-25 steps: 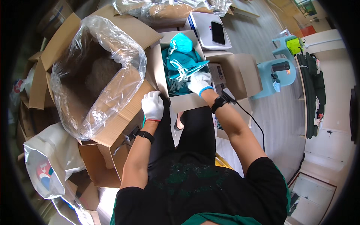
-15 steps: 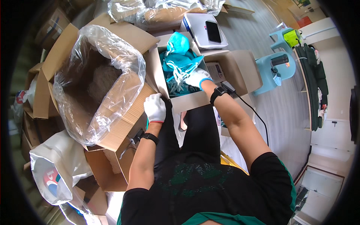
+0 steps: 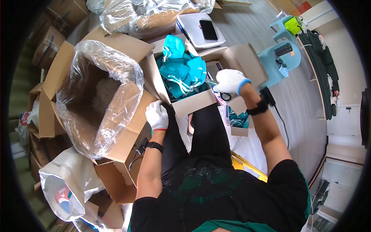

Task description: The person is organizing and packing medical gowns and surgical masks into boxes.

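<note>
In front of my lap stands an uncovered cardboard box with several teal face masks heaped in it, white straps trailing over them. My right hand, in a white knit glove, is closed around what looks like scissors. A black finger ring shows below the hand and a metal tip points at the masks; the rest is hidden in the grip. Gloved too, my left hand lies on my left thigh beside the big carton, its fingers curled with nothing visible in them.
On my left is a large carton lined with clear plastic. A white box with a phone stands behind the masks. Right are another carton, a small box of masks and a blue stool.
My right hand has come out of the mask box and moved right, with the scissors now showing. The masks lie differently, more of them facing up. My left hand stays on the thigh.
</note>
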`<state>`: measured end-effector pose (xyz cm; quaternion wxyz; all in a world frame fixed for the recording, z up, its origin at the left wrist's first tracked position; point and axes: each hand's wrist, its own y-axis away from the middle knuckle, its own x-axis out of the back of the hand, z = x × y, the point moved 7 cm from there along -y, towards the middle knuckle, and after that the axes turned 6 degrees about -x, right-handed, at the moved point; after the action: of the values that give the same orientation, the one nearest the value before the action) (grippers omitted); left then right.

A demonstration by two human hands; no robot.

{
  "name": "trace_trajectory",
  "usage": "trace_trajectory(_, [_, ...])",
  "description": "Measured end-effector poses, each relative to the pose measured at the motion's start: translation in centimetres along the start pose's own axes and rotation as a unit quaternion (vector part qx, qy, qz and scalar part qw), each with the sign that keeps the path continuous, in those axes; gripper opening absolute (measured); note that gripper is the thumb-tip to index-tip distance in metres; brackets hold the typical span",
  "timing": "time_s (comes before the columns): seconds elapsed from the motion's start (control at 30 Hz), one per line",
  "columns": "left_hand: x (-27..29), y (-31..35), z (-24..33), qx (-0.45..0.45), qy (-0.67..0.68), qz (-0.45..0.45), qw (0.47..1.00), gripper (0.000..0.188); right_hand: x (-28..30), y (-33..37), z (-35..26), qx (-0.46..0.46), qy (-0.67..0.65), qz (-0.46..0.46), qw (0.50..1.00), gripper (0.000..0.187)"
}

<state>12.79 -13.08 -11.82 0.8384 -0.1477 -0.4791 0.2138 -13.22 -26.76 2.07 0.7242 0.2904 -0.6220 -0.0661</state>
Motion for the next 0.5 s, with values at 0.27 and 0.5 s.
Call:
trace_trajectory(0.27, [0.0,-0.4,0.9,-0.034,-0.018,-0.004,0.999,0.014,-3.7,0.0,-1.9,-0.051,-0.295,0.169,0.939,0.037])
trace_trajectory(0.5, [0.0,0.2,0.7,-0.02,-0.038,-0.028,0.999,0.013,-5.1,0.3,-1.1,-0.033,-0.186,0.332,0.924,0.03])
